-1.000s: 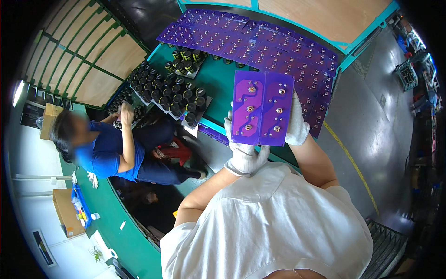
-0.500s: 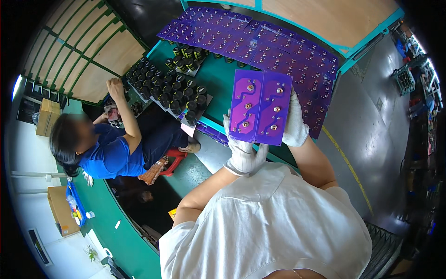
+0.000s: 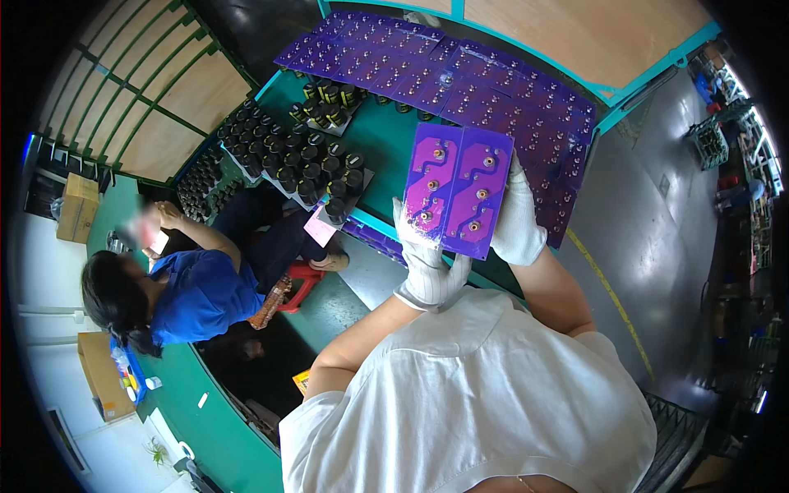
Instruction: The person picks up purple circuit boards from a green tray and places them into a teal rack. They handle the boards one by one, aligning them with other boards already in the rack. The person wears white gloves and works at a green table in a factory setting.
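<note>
Both my hands, in white gloves, hold up a purple circuit board (image 3: 450, 201) with several brass-coloured terminals on its face. My left hand (image 3: 427, 267) grips the lower left edge, fingers partly behind the board. On the right edge, my right hand (image 3: 519, 214) is closed around the side; its fingertips are hidden behind the board. Beyond it, many similar purple boards (image 3: 378, 57) lie in overlapping rows over the green bench. To the left stand rows of black cylindrical capacitors (image 3: 308, 168) on grey boards.
A co-worker in a blue shirt (image 3: 197, 287) sits at the left on a red stool (image 3: 304, 287), hands raised near a pinkish object. A pink paper (image 3: 320, 226) hangs by the bench corner. Turquoise framing (image 3: 616, 94) edges the bench's far right. A yellow line (image 3: 608, 287) crosses the floor.
The board has tilted slightly in my hands, and light now glints on its lower left. The co-worker has leaned back, moving the raised hand lower and to the left.
</note>
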`<action>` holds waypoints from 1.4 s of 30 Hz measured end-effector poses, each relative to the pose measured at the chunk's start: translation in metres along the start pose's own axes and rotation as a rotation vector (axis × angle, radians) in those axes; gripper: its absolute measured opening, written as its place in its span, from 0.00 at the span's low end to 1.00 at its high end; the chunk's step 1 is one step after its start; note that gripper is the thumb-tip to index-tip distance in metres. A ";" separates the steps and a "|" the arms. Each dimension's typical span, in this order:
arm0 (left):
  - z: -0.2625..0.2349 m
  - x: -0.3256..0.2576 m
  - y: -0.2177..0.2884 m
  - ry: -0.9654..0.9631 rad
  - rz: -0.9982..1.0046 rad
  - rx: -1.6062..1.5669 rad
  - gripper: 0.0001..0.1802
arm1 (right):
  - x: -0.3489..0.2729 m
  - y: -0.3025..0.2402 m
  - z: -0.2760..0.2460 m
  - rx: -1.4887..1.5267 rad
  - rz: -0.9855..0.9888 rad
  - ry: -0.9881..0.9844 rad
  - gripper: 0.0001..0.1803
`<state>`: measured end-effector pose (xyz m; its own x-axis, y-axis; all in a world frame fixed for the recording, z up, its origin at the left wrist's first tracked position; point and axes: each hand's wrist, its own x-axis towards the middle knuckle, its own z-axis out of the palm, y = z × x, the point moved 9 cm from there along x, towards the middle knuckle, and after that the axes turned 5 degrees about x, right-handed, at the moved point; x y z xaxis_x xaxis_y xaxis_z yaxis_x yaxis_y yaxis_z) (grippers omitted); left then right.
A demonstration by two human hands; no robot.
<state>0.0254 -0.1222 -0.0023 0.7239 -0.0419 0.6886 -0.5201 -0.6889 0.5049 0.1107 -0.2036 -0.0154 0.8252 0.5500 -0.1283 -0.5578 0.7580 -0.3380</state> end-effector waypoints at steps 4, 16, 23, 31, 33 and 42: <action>-0.003 0.001 0.000 0.045 0.010 -0.017 0.34 | 0.002 0.001 -0.002 0.031 -0.007 -0.013 0.35; 0.003 -0.002 -0.011 0.049 -0.025 -0.022 0.31 | 0.006 0.003 -0.005 0.112 -0.002 -0.013 0.27; 0.009 -0.006 -0.011 -0.042 -0.015 0.028 0.36 | 0.001 0.001 -0.010 0.064 -0.006 -0.004 0.27; 0.007 -0.002 -0.007 -0.057 -0.002 0.047 0.33 | 0.000 0.000 -0.017 0.075 -0.035 -0.012 0.27; 0.005 -0.003 -0.006 -0.026 0.017 0.046 0.33 | -0.001 0.001 -0.013 0.081 -0.027 -0.016 0.28; 0.003 -0.010 -0.031 0.018 -0.392 -0.310 0.27 | -0.017 0.019 -0.012 -0.087 -0.108 -0.039 0.36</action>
<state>0.0356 -0.1026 -0.0263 0.8853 0.1917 0.4236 -0.3225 -0.4029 0.8565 0.0878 -0.2028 -0.0309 0.8751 0.4812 -0.0513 -0.4547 0.7812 -0.4278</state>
